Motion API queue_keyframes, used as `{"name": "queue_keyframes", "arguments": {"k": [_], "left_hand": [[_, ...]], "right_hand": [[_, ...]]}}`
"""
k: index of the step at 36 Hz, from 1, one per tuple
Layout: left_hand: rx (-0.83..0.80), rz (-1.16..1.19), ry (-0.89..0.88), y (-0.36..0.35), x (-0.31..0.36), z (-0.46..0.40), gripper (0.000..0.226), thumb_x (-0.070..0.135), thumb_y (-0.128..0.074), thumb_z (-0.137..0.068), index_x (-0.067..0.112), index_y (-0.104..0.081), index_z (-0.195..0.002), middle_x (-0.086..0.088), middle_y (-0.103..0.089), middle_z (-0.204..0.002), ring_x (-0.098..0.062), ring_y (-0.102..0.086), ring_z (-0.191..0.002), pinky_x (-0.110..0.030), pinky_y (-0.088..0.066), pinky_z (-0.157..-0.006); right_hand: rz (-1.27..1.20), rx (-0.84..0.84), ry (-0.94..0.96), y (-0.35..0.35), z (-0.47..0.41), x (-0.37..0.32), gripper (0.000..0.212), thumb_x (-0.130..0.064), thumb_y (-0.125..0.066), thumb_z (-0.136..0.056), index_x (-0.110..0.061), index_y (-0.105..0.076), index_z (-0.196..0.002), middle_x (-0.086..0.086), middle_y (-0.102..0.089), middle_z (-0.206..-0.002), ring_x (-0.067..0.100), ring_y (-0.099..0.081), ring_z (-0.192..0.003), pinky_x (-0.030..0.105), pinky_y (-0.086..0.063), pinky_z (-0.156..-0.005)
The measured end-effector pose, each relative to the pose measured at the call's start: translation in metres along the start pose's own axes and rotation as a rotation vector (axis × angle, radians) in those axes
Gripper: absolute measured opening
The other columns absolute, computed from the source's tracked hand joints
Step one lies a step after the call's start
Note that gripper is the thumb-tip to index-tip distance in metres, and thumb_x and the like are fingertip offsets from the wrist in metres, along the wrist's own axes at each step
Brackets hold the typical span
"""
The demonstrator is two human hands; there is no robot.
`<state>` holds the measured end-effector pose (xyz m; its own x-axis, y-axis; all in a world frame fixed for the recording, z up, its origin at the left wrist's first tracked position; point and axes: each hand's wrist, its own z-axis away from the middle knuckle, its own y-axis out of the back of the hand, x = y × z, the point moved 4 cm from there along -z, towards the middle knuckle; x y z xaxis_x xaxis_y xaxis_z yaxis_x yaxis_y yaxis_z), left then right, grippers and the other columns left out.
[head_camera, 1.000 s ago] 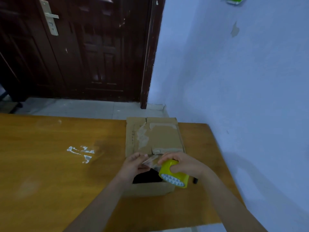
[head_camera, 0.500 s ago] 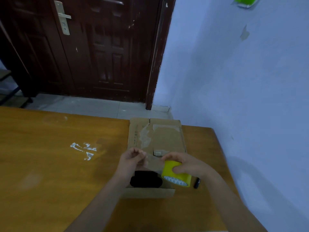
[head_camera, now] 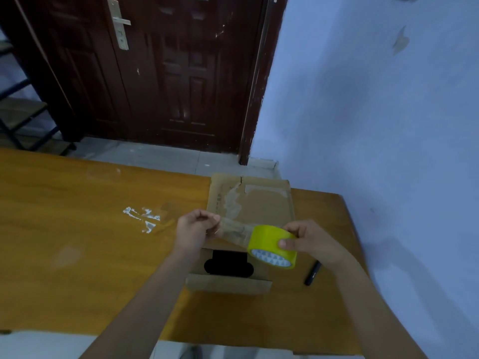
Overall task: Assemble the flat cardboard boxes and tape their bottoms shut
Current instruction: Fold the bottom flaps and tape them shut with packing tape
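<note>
1. A cardboard box [head_camera: 250, 211] stands on a wooden tabletop [head_camera: 77, 229], close to the right end beside a pale blue wall [head_camera: 375, 112]. Its top flaps are folded shut and carry torn remnants of old clear tape. The side facing the viewer has a dark cut-out handle hole [head_camera: 228, 265].
2. The right hand [head_camera: 308, 242] grips a yellow roll of tape [head_camera: 272, 247] just above the box's near edge, thumb on the roll's outer face and fingers curled over its top.
3. The left hand [head_camera: 194, 229] pinches the free end of the tape strip [head_camera: 233, 230] between thumb and curled fingers, to the left of the roll.
4. Compared with a second ago, the hands have drawn further apart: the clear strip between them is now longer and stretched across the near part of the box top, and both hands sit a little higher above the box.
5. A black marker [head_camera: 312, 272] lies on the tabletop just right of the box, below the right wrist.
6. White tape scraps [head_camera: 142, 217] are stuck to the tabletop left of the box.
7. A dark wooden door [head_camera: 168, 73] stands behind the table.
</note>
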<state>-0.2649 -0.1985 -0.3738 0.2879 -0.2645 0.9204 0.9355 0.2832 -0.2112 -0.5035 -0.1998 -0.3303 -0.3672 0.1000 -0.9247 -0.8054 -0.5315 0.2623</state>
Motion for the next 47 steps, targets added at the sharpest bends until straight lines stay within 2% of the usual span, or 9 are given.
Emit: {"name": "queue_keyframes", "arguments": {"k": [3, 8, 16, 19, 24, 29, 34, 40, 47], "left_hand": [[0.099, -0.013, -0.004, 0.006, -0.007, 0.005, 0.015, -0.005, -0.062, -0.085, 0.0, -0.056, -0.072, -0.001, -0.061, -0.053, -0.011, -0.059, -0.044, -0.026, -0.055, -0.05], [0.118, -0.104, -0.058, 0.012, -0.004, 0.011, 0.018, -0.005, -0.063, -0.085, 0.002, -0.057, -0.069, -0.006, -0.062, -0.057, -0.013, -0.06, -0.046, -0.024, -0.053, -0.049], [0.181, -0.172, -0.008, 0.036, -0.006, 0.016, 0.014, -0.001, -0.061, -0.088, 0.002, -0.055, -0.076, -0.013, -0.06, -0.075, -0.021, -0.056, -0.056, -0.035, -0.054, -0.059], [0.202, -0.183, -0.013, 0.032, -0.011, 0.022, 0.017, -0.002, -0.061, -0.088, 0.003, -0.054, -0.073, -0.01, -0.058, -0.07, -0.022, -0.054, -0.057, -0.032, -0.052, -0.057], [0.278, -0.2, 0.001, 0.041, -0.025, 0.025, 0.015, -0.001, -0.063, -0.087, 0.001, -0.056, -0.075, -0.014, -0.058, -0.07, -0.027, -0.057, -0.063, -0.037, -0.051, -0.062], [0.289, -0.222, -0.018, 0.041, -0.026, 0.033, 0.011, 0.001, -0.062, -0.088, 0.001, -0.056, -0.078, -0.013, -0.06, -0.073, -0.026, -0.058, -0.067, -0.033, -0.051, -0.06], [0.259, -0.107, 0.079, 0.051, -0.033, 0.049, 0.009, 0.0, -0.057, -0.09, 0.0, -0.055, -0.082, -0.015, -0.058, -0.071, -0.029, -0.058, -0.065, -0.038, -0.05, -0.061], [0.184, -0.016, 0.175, 0.046, -0.065, 0.059, 0.013, -0.002, -0.052, -0.092, 0.0, -0.053, -0.08, -0.017, -0.059, -0.069, -0.024, -0.064, -0.061, -0.029, -0.055, -0.054], [0.08, -0.069, 0.062, 0.051, -0.088, 0.04, 0.014, -0.003, -0.05, -0.092, 0.001, -0.049, -0.079, -0.009, -0.059, -0.073, -0.023, -0.06, -0.078, -0.019, -0.054, -0.066]], "right_hand": [[0.197, -0.005, -0.031, 0.0, 0.0, -0.003, 0.043, -0.044, -0.076, -0.074, -0.006, -0.059, -0.064, 0.005, -0.048, -0.059, 0.016, -0.046, -0.056, 0.024, -0.033, -0.052], [0.72, 0.153, -0.28, 0.015, 0.006, 0.019, 0.057, -0.064, -0.061, -0.078, -0.018, -0.036, -0.055, -0.005, -0.027, -0.05, 0.013, -0.028, -0.045, 0.029, -0.016, -0.048], [-0.012, 0.034, -0.012, 0.034, 0.044, 0.014, 0.064, -0.073, -0.07, -0.059, -0.011, -0.057, -0.063, -0.006, -0.045, -0.051, 0.005, -0.041, -0.046, 0.013, -0.032, -0.046], [0.168, 0.014, -0.076, 0.035, 0.04, 0.021, 0.059, -0.067, -0.067, -0.068, -0.01, -0.054, -0.065, -0.004, -0.041, -0.053, 0.008, -0.039, -0.049, 0.02, -0.03, -0.048], [0.869, -0.026, -0.3, 0.04, 0.027, 0.044, 0.053, -0.057, -0.057, -0.085, -0.021, -0.036, -0.054, -0.006, -0.032, -0.051, 0.013, -0.035, -0.053, 0.029, -0.023, -0.054], [0.794, -0.049, -0.323, 0.042, 0.026, 0.047, 0.051, -0.054, -0.058, -0.086, -0.021, -0.034, -0.055, -0.007, -0.031, -0.052, 0.012, -0.034, -0.053, 0.028, -0.022, -0.053], [0.322, 0.045, -0.192, 0.05, 0.033, 0.041, 0.044, -0.049, -0.065, -0.078, -0.021, -0.04, -0.055, -0.008, -0.033, -0.05, 0.007, -0.034, -0.046, 0.021, -0.026, -0.05], [0.454, 0.103, -0.205, 0.054, 0.026, 0.057, 0.045, -0.045, -0.069, -0.08, -0.025, -0.043, -0.049, -0.008, -0.036, -0.049, 0.009, -0.036, -0.05, 0.025, -0.026, -0.053], [0.462, 0.127, -0.217, 0.051, 0.023, 0.053, 0.044, -0.039, -0.069, -0.083, -0.019, -0.042, -0.054, -0.011, -0.033, -0.043, 0.005, -0.032, -0.043, 0.018, -0.023, -0.047]]}}
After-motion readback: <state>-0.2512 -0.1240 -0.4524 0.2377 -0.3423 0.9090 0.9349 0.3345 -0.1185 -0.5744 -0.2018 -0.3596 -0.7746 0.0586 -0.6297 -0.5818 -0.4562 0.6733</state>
